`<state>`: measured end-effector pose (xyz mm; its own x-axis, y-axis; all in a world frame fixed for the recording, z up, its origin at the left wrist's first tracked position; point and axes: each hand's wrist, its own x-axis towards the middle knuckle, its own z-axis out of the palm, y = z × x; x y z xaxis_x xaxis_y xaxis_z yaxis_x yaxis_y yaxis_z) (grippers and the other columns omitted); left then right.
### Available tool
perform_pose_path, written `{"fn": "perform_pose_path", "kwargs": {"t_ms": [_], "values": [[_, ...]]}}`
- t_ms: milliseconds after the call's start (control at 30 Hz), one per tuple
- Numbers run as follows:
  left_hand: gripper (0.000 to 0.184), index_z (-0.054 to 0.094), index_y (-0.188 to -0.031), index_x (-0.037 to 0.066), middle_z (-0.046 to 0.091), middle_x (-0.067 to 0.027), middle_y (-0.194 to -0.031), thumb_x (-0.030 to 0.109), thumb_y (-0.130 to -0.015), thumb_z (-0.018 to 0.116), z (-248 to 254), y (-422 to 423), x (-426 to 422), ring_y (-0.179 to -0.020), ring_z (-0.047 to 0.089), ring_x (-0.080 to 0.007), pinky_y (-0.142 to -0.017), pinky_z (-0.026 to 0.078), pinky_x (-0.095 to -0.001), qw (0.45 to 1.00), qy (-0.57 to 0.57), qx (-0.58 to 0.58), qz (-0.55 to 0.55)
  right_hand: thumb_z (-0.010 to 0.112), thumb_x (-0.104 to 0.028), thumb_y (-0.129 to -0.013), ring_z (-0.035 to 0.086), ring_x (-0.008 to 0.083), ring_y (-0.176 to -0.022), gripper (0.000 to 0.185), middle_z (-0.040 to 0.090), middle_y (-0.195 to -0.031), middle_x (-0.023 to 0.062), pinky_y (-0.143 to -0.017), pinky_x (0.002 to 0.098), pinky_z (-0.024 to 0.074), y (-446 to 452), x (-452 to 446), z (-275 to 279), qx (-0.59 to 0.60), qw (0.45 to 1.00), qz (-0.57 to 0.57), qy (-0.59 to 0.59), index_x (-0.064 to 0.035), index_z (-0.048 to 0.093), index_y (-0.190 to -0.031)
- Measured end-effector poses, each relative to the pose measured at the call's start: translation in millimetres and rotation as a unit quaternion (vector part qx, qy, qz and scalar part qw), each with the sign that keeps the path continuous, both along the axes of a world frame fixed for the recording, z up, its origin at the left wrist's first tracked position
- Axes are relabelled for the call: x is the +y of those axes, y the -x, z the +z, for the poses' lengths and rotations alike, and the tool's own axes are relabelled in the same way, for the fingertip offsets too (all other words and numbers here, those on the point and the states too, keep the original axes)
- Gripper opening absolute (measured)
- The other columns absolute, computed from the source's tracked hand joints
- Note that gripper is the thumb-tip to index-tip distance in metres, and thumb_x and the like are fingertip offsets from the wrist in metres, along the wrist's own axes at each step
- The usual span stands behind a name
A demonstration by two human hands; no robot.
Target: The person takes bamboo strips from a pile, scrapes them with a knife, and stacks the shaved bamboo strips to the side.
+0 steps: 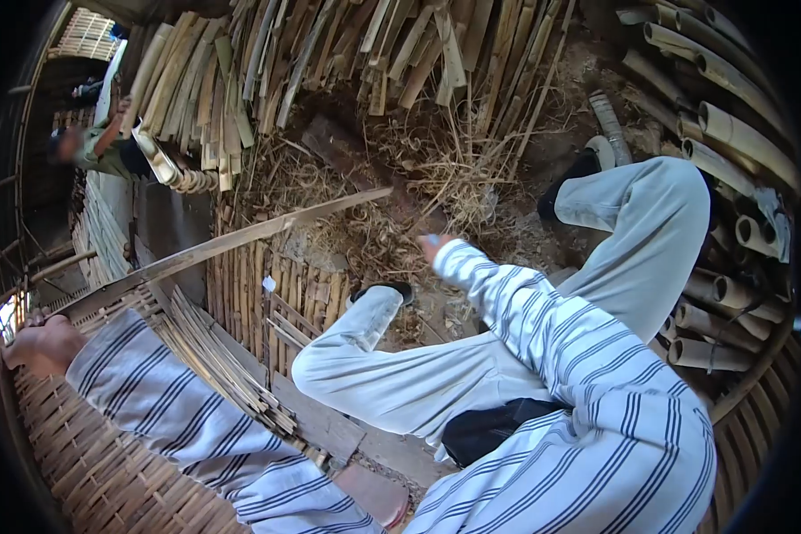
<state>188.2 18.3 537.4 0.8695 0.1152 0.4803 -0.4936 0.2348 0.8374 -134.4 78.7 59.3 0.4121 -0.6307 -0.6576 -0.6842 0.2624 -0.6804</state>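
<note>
A long, flat bamboo strip point(231, 236) runs diagonally from the left edge towards the middle of the head view. My left hand point(46, 345) is closed around its near end, above a woven bamboo wall. The strip's far tip is over the shavings, apart from my right hand. My right hand point(433, 248) is low over the pile of bamboo shavings point(392, 231), between my knees. A small bluish patch shows at its fingers; I cannot make out what that is. The fingers of this hand are mostly hidden by its angle and small size.
Split bamboo strips point(365, 44) are stacked along the back, and thick bamboo poles point(730, 133) lie at the right. A bundle of thin strips point(218, 351) rests beside the woven bamboo wall point(107, 436). Another person point(107, 147) is at the upper left.
</note>
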Motion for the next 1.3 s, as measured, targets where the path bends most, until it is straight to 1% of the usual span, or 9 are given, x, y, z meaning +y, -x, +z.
{"fn": "perform_pose_path", "kwargs": {"t_ms": [33,67,367,433,833,867,1067,1267,1300], "values": [[0.045,0.040,-0.064,0.000,0.044,-0.0078,-0.053,0.037,-0.090,0.034,2.0,-13.8,1.5,-0.042,0.042,-0.0165,-0.036,0.033,-0.0323,1.000,0.004,-0.002,-0.010,0.037,-0.057,-0.085,0.057,0.0399,-0.098,0.066,0.058,-0.101,0.0293,-0.085,0.0433,0.0454,0.7,11.8,-51.3,0.060,0.998,-0.030,-0.020,0.0009,0.060,-0.107],[0.044,0.037,-0.097,-0.009,0.059,-0.0148,-0.074,0.033,-0.088,0.043,4.3,-26.2,-0.2,-0.060,0.060,-0.0248,-0.041,0.046,-0.0341,1.000,0.002,-0.013,0.015,0.038,-0.056,-0.085,0.058,0.0382,-0.099,0.067,0.058,-0.102,0.0295,-0.086,0.0432,0.0452,-1.7,19.9,-91.4,0.121,0.990,-0.061,-0.042,0.0033,0.058,-0.109],[0.040,0.043,-0.095,-0.003,0.060,-0.0145,-0.078,0.035,-0.084,0.047,-13.7,-80.5,20.0,-0.066,0.059,-0.0258,-0.052,0.047,-0.0362,0.995,0.028,0.028,0.091,0.035,-0.059,-0.085,0.049,0.0413,-0.112,0.073,0.050,-0.121,0.0264,-0.098,0.0428,0.0358,-24.1,16.2,-52.9,0.093,0.983,-0.086,-0.135,0.0031,0.051,-0.120],[0.040,0.045,-0.095,-0.002,0.060,-0.0141,-0.077,0.036,-0.083,0.047,-22.6,-86.8,32.9,-0.066,0.059,-0.0257,-0.052,0.047,-0.0367,0.993,0.040,0.043,0.105,0.035,-0.060,-0.084,0.048,0.0411,-0.113,0.074,0.048,-0.123,0.0262,-0.099,0.0428,0.0354,-17.3,18.4,-78.7,0.066,0.968,-0.158,-0.185,0.0028,0.050,-0.121],[0.041,0.051,-0.093,0.005,0.061,-0.0120,-0.076,0.043,-0.078,0.051,-32.8,-157.8,85.2,-0.066,0.057,-0.0247,-0.057,0.048,-0.0397,0.962,0.109,0.129,0.214,0.032,-0.062,-0.084,0.036,0.0374,-0.126,0.078,0.036,-0.136,0.0227,-0.105,0.0434,0.0261,-21.1,22.2,-119.7,0.032,0.936,-0.206,-0.282,-0.0014,0.034,-0.134],[0.043,0.048,-0.083,-0.002,0.056,-0.0120,-0.068,0.041,-0.082,0.047,-33.7,-180.9,97.2,-0.055,0.052,-0.0235,-0.055,0.046,-0.0401,0.977,0.076,0.093,0.175,0.032,-0.062,-0.084,0.036,0.0374,-0.125,0.078,0.036,-0.136,0.0226,-0.105,0.0435,0.0263,-19.7,23.8,-118.8,0.025,0.940,-0.200,-0.275,-0.0014,0.034,-0.134],[0.037,0.035,-0.058,0.011,0.032,-0.0012,-0.048,0.040,-0.080,0.036,-34.3,-125.6,96.8,-0.041,0.030,-0.0155,-0.045,0.033,-0.0319,0.994,0.038,0.093,0.041,0.033,-0.061,-0.085,0.037,0.0376,-0.125,0.078,0.037,-0.135,0.0233,-0.104,0.0434,0.0276,-24.6,30.4,-125.0,0.054,0.941,-0.197,-0.270,-0.0008,0.035,-0.133],[0.030,0.021,-0.051,0.017,0.019,0.0015,-0.045,0.029,-0.074,0.037,-24.6,-73.2,125.5,-0.039,0.019,-0.0133,-0.044,0.024,-0.0298,0.966,-0.008,-0.010,-0.260,0.034,-0.058,-0.086,0.049,0.0402,-0.111,0.071,0.050,-0.119,0.0276,-0.096,0.0442,0.0378,-12.1,16.9,-72.5,0.087,0.961,-0.200,-0.172,0.0021,0.048,-0.122],[0.026,0.022,-0.051,0.019,0.019,0.0019,-0.044,0.023,-0.072,0.037,-27.7,-9.2,110.9,-0.039,0.017,-0.0123,-0.046,0.024,-0.0279,0.983,0.040,0.009,-0.180,0.035,-0.057,-0.086,0.051,0.0409,-0.108,0.070,0.053,-0.116,0.0282,-0.094,0.0444,0.0398,-14.7,15.9,-71.3,0.076,0.963,-0.201,-0.166,0.0026,0.050,-0.119]]}}
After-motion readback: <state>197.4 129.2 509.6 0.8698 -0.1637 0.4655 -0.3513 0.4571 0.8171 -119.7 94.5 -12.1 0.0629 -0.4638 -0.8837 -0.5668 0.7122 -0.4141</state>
